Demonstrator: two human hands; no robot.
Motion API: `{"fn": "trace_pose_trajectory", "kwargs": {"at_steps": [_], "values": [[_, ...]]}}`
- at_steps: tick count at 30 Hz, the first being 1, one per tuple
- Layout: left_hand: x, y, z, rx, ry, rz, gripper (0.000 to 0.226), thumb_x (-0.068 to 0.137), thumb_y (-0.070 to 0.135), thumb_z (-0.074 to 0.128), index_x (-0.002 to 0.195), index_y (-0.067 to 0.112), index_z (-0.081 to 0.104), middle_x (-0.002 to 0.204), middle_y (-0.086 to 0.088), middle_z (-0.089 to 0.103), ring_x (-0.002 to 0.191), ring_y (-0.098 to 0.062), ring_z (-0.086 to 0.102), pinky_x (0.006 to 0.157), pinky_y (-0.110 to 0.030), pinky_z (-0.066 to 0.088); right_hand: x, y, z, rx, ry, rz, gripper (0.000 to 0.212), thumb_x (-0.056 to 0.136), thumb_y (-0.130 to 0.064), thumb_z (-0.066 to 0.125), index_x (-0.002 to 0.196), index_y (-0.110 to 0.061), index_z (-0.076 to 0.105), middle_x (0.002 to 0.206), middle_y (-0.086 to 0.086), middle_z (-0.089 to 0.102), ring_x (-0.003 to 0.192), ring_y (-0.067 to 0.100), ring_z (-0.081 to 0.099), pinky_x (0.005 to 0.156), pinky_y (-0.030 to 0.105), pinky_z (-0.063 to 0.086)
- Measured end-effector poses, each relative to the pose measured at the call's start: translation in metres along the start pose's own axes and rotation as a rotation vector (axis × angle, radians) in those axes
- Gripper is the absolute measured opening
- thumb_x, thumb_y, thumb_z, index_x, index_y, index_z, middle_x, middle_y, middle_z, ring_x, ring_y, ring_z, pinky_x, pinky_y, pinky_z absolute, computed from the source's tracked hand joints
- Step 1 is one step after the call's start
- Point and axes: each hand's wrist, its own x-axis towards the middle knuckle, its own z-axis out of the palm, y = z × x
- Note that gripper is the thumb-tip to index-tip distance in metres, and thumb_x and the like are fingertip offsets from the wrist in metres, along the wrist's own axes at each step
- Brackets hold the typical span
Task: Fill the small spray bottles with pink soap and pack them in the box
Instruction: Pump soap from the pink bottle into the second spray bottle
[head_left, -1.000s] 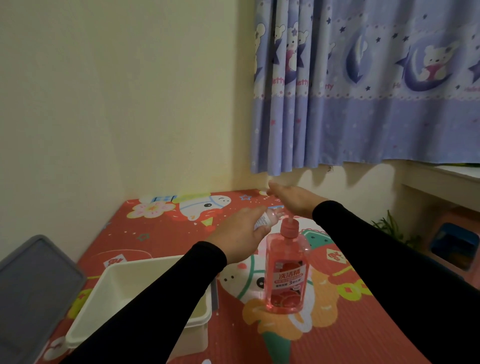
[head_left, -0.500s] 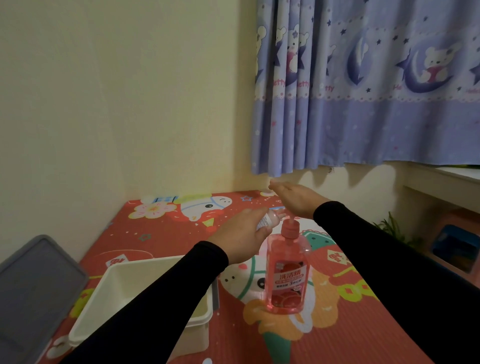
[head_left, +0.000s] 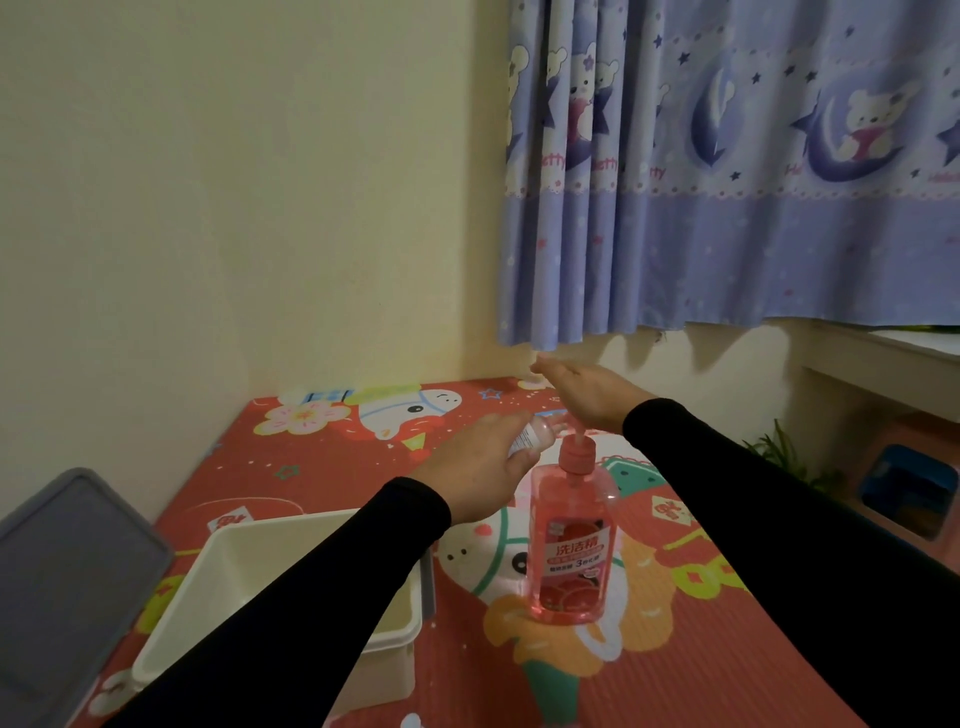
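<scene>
A tall pink soap bottle (head_left: 571, 545) with a pink pump head stands upright on the red cartoon mat (head_left: 701, 649). My left hand (head_left: 478, 467) grips a small clear spray bottle (head_left: 535, 434) and holds its mouth at the pump's nozzle. My right hand (head_left: 587, 389) lies flat, fingers straight, with its palm over the pump head (head_left: 575, 451). A cream plastic box (head_left: 218, 566) sits open at the lower left, partly hidden by my left sleeve.
A grey lid (head_left: 67, 571) leans at the far left edge. The mat meets the wall corner behind, under a purple curtain (head_left: 727, 182). A shelf, a small plant (head_left: 779, 452) and a stool (head_left: 904, 483) stand to the right.
None of the objects has shifted; both hands stay at the pump, with only a slight camera drift.
</scene>
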Motion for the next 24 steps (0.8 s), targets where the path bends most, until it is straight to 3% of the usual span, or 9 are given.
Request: {"fn": "trace_pose_trajectory", "kwargs": {"at_steps": [3,7,10,13,16,19,24], "values": [[0.001,-0.002,0.002,0.010,-0.003,0.014,0.032,0.101,0.037,0.040,0.131,0.028,0.043,0.123,-0.001,0.052,0.109,-0.022,0.052,0.093,-0.037,0.043,-0.002,-0.001,0.004,0.009,-0.020,0.008,0.067,0.098,-0.057,0.015,0.140,-0.017,0.048,0.149,0.009,0.043,0.136,0.023,0.040,0.114,0.038,0.028],[-0.002,-0.009,0.013,0.045,-0.046,-0.001,0.043,0.102,0.039,0.038,0.142,0.023,0.035,0.142,-0.004,0.045,0.129,-0.024,0.042,0.104,-0.039,0.037,-0.008,-0.001,0.013,-0.031,-0.081,-0.017,0.055,0.105,-0.042,0.013,0.143,-0.017,0.044,0.151,0.007,0.039,0.138,0.022,0.036,0.112,0.032,0.023],[-0.003,-0.008,0.012,0.059,-0.051,0.006,0.042,0.102,0.038,0.039,0.141,0.023,0.036,0.139,-0.004,0.047,0.126,-0.024,0.044,0.101,-0.037,0.038,-0.010,-0.001,0.011,-0.014,-0.102,0.015,0.058,0.103,-0.046,0.013,0.144,-0.017,0.043,0.152,0.005,0.038,0.139,0.021,0.035,0.112,0.032,0.022],[-0.001,-0.003,0.005,0.040,-0.025,0.011,0.033,0.101,0.037,0.040,0.132,0.026,0.043,0.125,-0.003,0.053,0.111,-0.023,0.052,0.092,-0.038,0.044,-0.007,-0.003,0.006,-0.015,-0.062,0.007,0.063,0.101,-0.051,0.015,0.140,-0.014,0.048,0.149,0.010,0.043,0.136,0.023,0.039,0.113,0.035,0.026],[0.001,0.001,-0.002,0.034,-0.002,0.022,0.035,0.101,0.036,0.041,0.134,0.025,0.042,0.126,-0.003,0.052,0.110,-0.022,0.052,0.086,-0.031,0.039,-0.002,-0.003,-0.001,-0.027,-0.018,0.009,0.065,0.099,-0.053,0.015,0.138,-0.015,0.050,0.146,0.011,0.046,0.133,0.024,0.043,0.112,0.040,0.031],[0.002,0.000,0.001,0.039,-0.010,0.016,0.038,0.101,0.037,0.040,0.137,0.025,0.041,0.129,-0.003,0.052,0.116,-0.023,0.051,0.093,-0.034,0.041,-0.002,0.000,0.004,0.001,-0.025,0.011,0.067,0.099,-0.054,0.015,0.134,-0.013,0.054,0.141,0.011,0.051,0.129,0.025,0.047,0.110,0.039,0.033],[-0.001,-0.005,0.010,0.066,-0.072,-0.016,0.042,0.101,0.039,0.039,0.140,0.021,0.037,0.140,-0.007,0.046,0.128,-0.024,0.042,0.102,-0.036,0.036,-0.007,0.001,0.014,-0.009,-0.065,0.017,0.060,0.102,-0.049,0.014,0.142,-0.018,0.046,0.151,0.004,0.041,0.139,0.020,0.036,0.111,0.031,0.023]]}}
